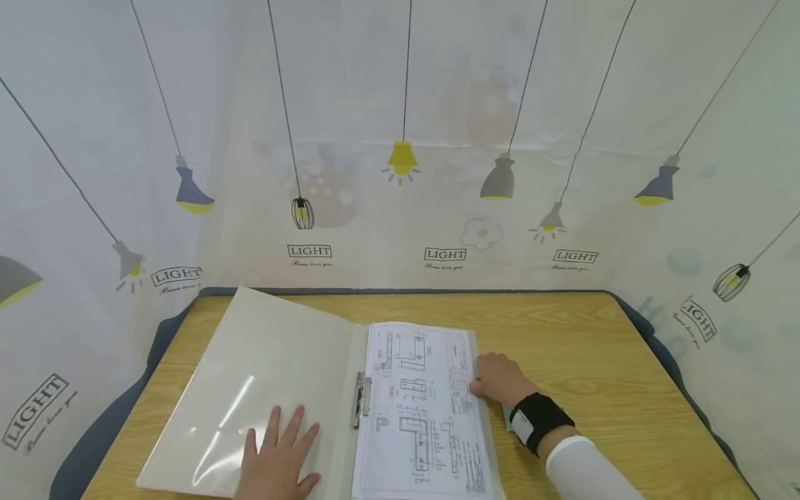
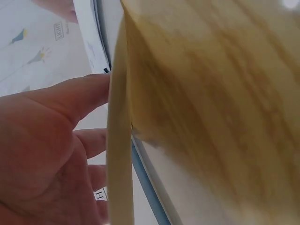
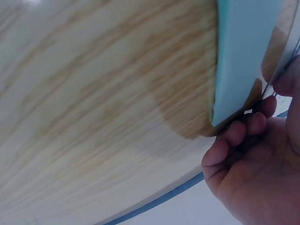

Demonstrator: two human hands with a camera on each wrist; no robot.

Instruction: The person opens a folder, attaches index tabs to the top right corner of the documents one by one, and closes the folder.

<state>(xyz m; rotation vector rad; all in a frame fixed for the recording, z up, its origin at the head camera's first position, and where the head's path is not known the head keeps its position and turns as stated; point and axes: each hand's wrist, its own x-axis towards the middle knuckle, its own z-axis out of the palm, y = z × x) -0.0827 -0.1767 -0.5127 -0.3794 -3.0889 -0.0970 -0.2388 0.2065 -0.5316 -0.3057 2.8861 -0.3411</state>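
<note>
A pale file folder (image 1: 294, 333) lies opened on the table, its metal clip (image 1: 359, 400) at the spine. Printed technical drawings (image 1: 431, 410) fill its right side. On the opened cover my left hand (image 1: 278, 455) rests with its fingers spread; the left wrist view shows its thumb and fingers (image 2: 89, 140) against a pale edge. At the folder's right edge, my right hand (image 1: 502, 378) has its fingers curled, and in the right wrist view its thumb (image 3: 287, 79) and forefinger pinch a thin edge. How many layers it holds cannot be told.
A light blue flat object (image 3: 243, 61) lies on the wood-grain table (image 1: 600, 389) beneath the right wrist, mostly hidden in the head view. A cloth printed with hanging lamps (image 1: 375, 243) encloses the table's back and sides. A dark band (image 1: 400, 290) edges the tabletop.
</note>
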